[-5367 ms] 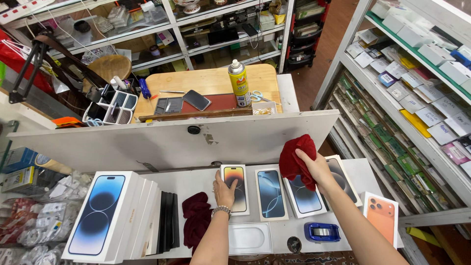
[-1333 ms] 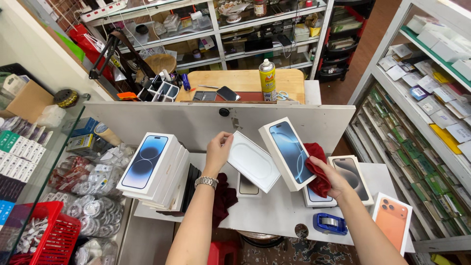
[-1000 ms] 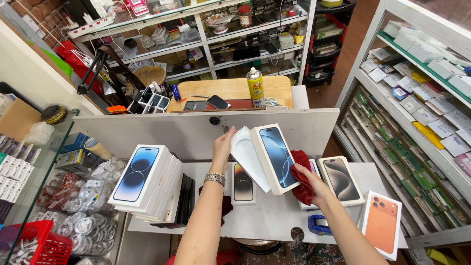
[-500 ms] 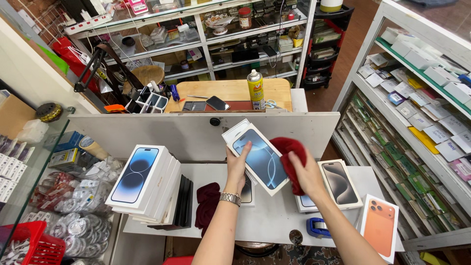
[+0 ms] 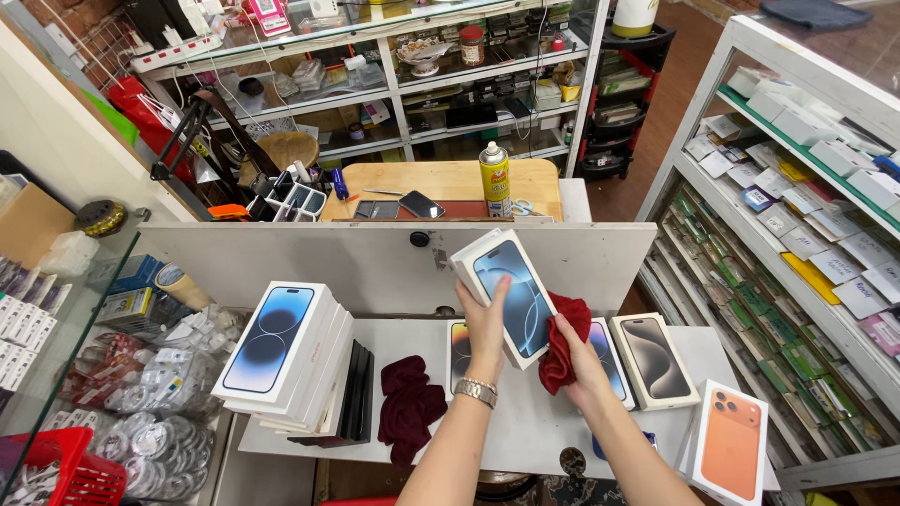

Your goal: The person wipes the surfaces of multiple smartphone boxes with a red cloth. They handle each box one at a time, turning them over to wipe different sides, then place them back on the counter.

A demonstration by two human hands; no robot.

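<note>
The left hand (image 5: 487, 321) pinched the white phone box (image 5: 504, 292) tilted above the tabletop (image 5: 525, 422), baring its edge to the red cloth (image 5: 562, 342) bunched in the right hand's (image 5: 579, 361) closed grip.

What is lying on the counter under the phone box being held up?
Below the raised phone box, held by the left hand, two more boxes lie flat on the white counter. The hands and red cloth cover most of them.
</note>
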